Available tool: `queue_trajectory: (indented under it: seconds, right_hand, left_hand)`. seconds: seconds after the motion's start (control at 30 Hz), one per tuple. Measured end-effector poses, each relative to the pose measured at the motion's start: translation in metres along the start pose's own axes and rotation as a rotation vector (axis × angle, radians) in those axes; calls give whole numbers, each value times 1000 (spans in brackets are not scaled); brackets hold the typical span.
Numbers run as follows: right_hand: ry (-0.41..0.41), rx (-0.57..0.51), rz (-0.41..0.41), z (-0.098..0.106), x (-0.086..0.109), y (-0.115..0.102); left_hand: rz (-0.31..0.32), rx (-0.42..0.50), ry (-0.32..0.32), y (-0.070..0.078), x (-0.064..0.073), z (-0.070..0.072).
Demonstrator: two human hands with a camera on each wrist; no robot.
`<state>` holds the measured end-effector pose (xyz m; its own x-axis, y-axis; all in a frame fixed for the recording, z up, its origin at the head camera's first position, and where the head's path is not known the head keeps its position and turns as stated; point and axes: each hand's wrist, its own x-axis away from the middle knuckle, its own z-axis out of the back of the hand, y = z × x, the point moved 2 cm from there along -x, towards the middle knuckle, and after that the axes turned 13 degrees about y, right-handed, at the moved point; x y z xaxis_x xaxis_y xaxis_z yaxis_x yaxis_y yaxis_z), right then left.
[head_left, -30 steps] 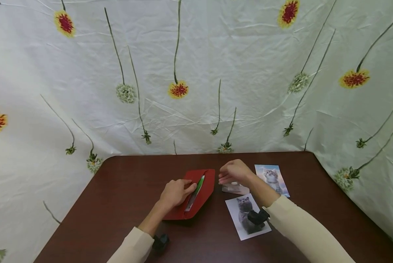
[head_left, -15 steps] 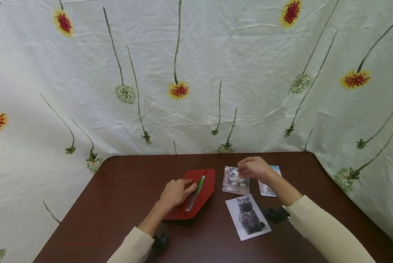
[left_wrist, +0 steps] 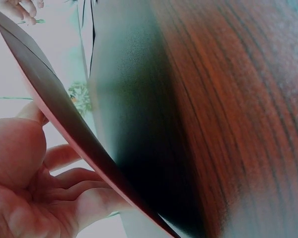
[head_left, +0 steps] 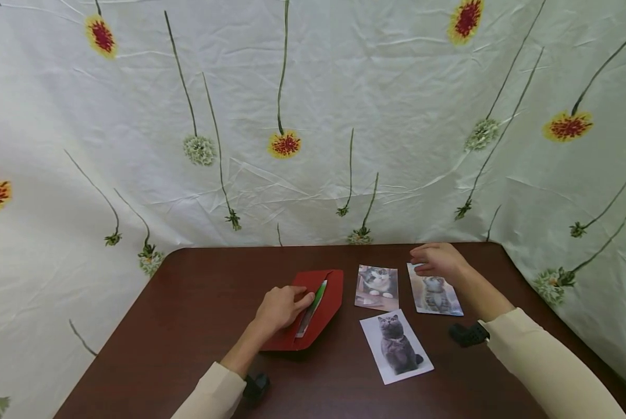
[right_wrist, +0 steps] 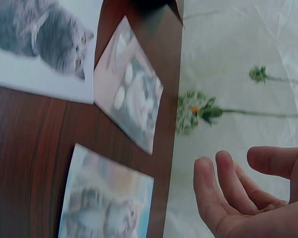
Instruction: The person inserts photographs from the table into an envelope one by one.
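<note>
In the head view my left hand [head_left: 280, 308] holds a red envelope [head_left: 326, 317], thumb and forefinger at its mouth. A picture with a green patch [head_left: 318, 295] shows in the opening. The left wrist view has the envelope's edge [left_wrist: 97, 161] tilted over the table, with the fingers against its side. My right hand [head_left: 441, 262] is over the top of the striped kitten photo [head_left: 436, 295], with loosely bent fingers and nothing in them. Left of that photo lies a grey-and-white cat photo [head_left: 377, 288]; nearer lies a dark grey cat photo [head_left: 397, 346].
The dark brown wooden table [head_left: 203, 308] has its far edge against a white flowered curtain [head_left: 318, 186]. A dark band device [head_left: 468, 334] is on the right wrist, and another wrist device [head_left: 255, 385] is on the left.
My right hand has moved rightward from beside the envelope, past the grey-and-white cat photo, uncovering it, to the striped kitten photo. The left hand and envelope have stayed put.
</note>
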<state>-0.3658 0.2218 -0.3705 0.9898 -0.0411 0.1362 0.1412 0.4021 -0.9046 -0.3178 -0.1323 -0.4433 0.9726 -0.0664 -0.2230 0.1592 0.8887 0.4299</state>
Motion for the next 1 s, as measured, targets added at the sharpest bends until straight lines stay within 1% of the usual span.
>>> queue_trajectory:
  seconds: [0.2,0.33,0.5,0.77,1.0]
  right_hand:
    - [27,2,-30,21,-7,10]
    - [33,-6,-40,31,-12,17]
    - [66,-23,-58,37,-14,26]
    - [94,-62,-74,49,-23,50]
    - [152,-88,-111,58,-29,60]
  left_hand:
    - [-6,-2,8,1,0,0]
    - [-7,1,9,0,0,0]
    - [-12,-3,16,-2,-1,0]
    - [-13,-1,15,-2,0,-1]
    - [-15,6,30,0,1,0]
